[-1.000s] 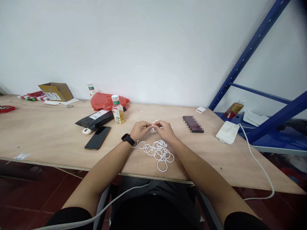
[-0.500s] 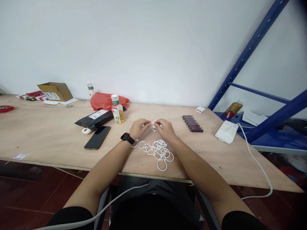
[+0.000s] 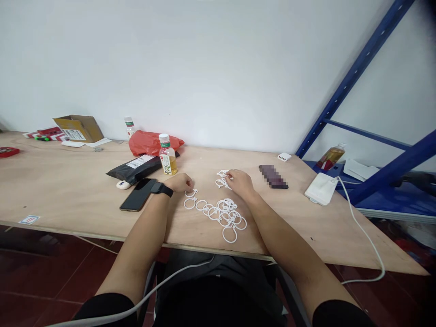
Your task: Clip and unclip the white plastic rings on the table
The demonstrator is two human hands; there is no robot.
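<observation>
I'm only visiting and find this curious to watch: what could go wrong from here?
The rings in the pile overlap, so lifting one might drag or tangle others. The bottle stands upright close to the left hand, so a careless sweep could knock it over. The nearest ring lies near the front edge of the table, so a forearm could perhaps brush it off.

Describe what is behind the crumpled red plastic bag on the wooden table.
A white-capped, green-banded plastic bottle shows its upper part, with the white wall beyond. The bag covers the bottle's lower part; anything else behind it cannot be seen.
</observation>
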